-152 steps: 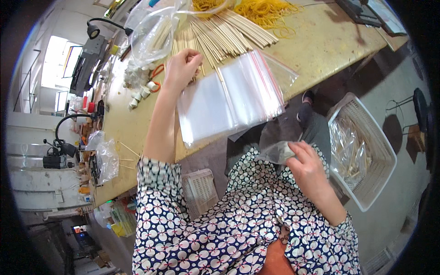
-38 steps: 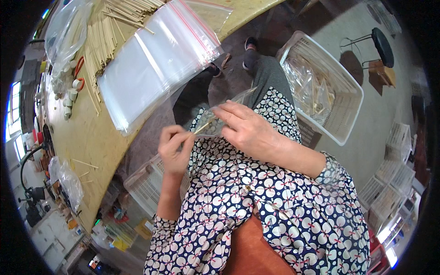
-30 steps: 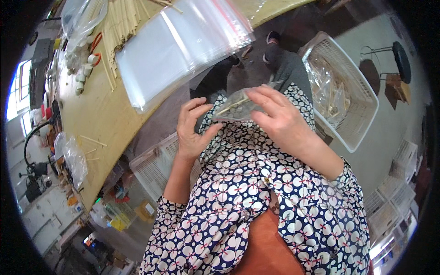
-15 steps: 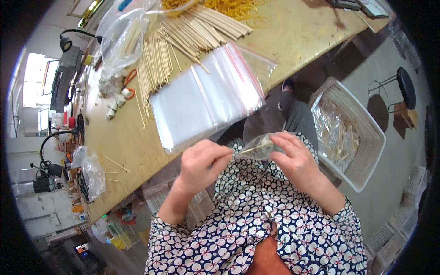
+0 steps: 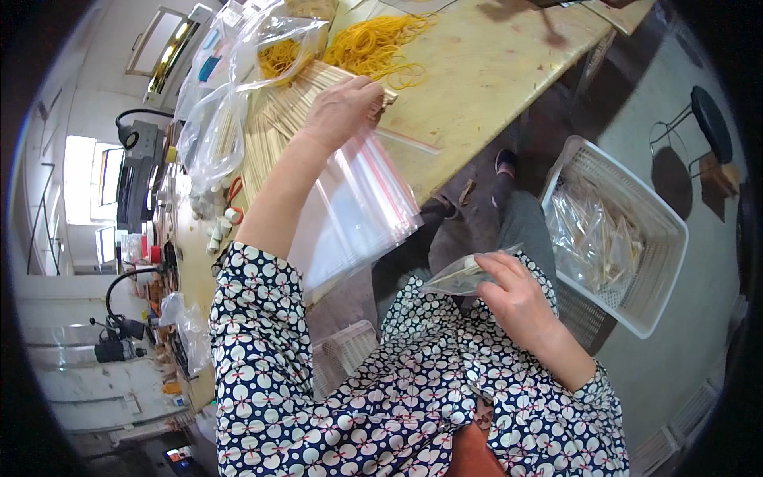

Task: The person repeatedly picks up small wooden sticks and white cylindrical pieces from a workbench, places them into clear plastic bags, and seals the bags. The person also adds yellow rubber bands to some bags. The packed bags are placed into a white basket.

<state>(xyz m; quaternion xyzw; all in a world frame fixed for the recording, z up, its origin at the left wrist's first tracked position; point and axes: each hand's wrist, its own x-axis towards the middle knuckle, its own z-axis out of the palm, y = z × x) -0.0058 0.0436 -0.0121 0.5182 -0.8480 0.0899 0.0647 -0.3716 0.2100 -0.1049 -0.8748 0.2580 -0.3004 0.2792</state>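
Note:
My left hand reaches over the table to a pile of thin wooden sticks. Its fingers are bent closed at the sticks' far right ends; the fingertips are partly hidden. Below that wrist lies a stack of clear zip bags with red strips along the edge, overhanging the table. Above my lap, my right hand pinches one clear bag. Something pale and a thin stick show inside this bag, near the fingers; the pale thing's kind cannot be made out.
Yellow rubber bands lie beyond the sticks, beside a large crumpled plastic bag. Red-handled scissors and small white pieces are at the left. At right, a white basket holds filled bags. A black stool stands farther off.
My left hand has left the small bag and moved up and forward to the stick ends. My right hand still holds the bag above my lap. The view has shifted slightly.

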